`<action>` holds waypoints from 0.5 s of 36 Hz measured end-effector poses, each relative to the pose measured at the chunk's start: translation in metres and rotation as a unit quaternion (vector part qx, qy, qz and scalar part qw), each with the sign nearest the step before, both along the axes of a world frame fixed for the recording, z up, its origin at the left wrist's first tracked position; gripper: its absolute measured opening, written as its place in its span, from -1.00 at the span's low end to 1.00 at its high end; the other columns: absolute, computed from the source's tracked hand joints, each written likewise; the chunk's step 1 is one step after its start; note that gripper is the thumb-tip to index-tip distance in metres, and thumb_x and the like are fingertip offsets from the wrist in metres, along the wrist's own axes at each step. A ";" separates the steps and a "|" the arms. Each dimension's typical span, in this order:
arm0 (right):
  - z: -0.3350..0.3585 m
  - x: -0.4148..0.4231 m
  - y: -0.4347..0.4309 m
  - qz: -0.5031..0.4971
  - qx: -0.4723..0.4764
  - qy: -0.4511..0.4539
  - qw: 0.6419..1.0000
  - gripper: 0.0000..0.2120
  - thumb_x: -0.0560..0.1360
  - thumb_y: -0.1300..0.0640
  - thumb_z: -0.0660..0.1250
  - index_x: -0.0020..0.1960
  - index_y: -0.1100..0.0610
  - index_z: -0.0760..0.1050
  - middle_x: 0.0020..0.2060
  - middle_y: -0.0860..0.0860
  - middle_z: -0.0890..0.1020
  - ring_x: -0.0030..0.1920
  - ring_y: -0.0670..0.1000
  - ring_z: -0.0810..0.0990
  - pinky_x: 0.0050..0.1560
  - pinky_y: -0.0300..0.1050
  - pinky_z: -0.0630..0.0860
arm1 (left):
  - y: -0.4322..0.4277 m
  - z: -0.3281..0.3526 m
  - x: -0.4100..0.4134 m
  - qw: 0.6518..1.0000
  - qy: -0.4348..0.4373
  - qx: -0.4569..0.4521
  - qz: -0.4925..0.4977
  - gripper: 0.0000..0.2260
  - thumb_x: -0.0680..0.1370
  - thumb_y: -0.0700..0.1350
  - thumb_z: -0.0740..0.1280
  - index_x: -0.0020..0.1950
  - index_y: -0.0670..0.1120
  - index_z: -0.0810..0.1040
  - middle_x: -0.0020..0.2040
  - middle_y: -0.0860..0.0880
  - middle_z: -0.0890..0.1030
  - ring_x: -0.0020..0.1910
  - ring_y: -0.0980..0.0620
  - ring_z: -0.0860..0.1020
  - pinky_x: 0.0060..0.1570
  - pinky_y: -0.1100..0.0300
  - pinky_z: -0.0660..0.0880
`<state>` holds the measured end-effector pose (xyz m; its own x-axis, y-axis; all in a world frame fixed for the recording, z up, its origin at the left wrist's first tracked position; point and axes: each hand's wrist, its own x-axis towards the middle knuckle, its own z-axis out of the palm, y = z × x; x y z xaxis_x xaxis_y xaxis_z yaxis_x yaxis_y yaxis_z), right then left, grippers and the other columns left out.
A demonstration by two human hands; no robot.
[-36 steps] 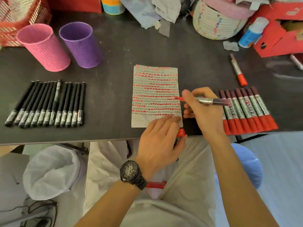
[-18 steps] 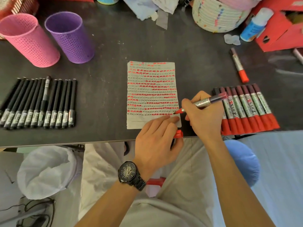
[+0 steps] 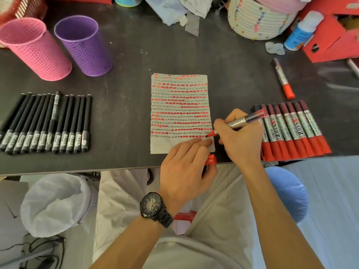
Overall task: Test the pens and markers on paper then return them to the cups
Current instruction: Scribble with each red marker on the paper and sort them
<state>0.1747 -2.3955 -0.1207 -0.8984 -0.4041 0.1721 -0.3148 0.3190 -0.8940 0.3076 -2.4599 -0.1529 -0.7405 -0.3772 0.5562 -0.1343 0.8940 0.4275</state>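
Note:
A sheet of paper point(image 3: 180, 111) covered in rows of red and black marks lies on the dark table point(image 3: 132, 61). My right hand point(image 3: 240, 139) grips an uncapped red marker point(image 3: 239, 121), tip touching the paper's lower right. My left hand point(image 3: 186, 169) presses the paper's bottom edge with its fingers and holds the red cap point(image 3: 211, 159). A row of red markers point(image 3: 291, 131) lies to the right, with one stray red marker point(image 3: 282, 78) behind it. A row of black pens point(image 3: 46, 123) lies on the left. Pink cup point(image 3: 35, 49) and purple cup point(image 3: 83, 45) stand back left.
A woven basket point(image 3: 258, 18), a blue-and-white bottle point(image 3: 300, 32) and a red cardboard box point(image 3: 334, 35) crowd the back right. Cloth scraps point(image 3: 174, 8) lie at the back. The table's front edge point(image 3: 77, 170) runs under my wrists. A white-lined bin point(image 3: 54, 202) stands below left.
My right hand has brought the marker's tip down from mid-page to the lower right of the paper. My left hand stays on the paper's bottom edge with the cap.

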 end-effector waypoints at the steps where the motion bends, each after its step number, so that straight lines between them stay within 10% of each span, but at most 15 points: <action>1: 0.000 0.000 0.000 -0.001 0.000 -0.001 1.000 -0.72 0.43 0.15 0.42 -0.38 0.11 0.39 -0.52 -0.01 0.53 -0.45 0.15 0.59 -0.45 -0.16 0.43 | 0.000 0.000 0.000 1.000 -0.001 0.000 0.000 -0.89 0.50 -0.10 0.36 -0.07 -0.11 0.64 0.16 0.04 0.68 0.19 0.04 0.60 0.19 0.22 0.42; 18: 0.011 0.010 0.009 -0.054 -0.124 -0.052 0.989 -0.74 0.51 0.08 0.45 -0.30 0.04 0.46 -0.54 0.00 0.55 -0.55 -0.06 0.51 -0.50 -0.23 0.40 | 0.000 0.008 0.005 0.997 -0.025 0.070 -0.006 -0.81 0.53 -0.08 0.34 0.07 -0.11 0.67 0.15 0.06 0.68 0.23 0.09 0.56 0.27 0.31 0.34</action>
<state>0.1851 -2.3861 -0.1093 -0.9521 -0.2616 0.1585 -0.1932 0.1126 -0.9747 0.3127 -2.4596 -0.1448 -0.7709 -0.4401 0.4604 -0.1493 0.8275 0.5412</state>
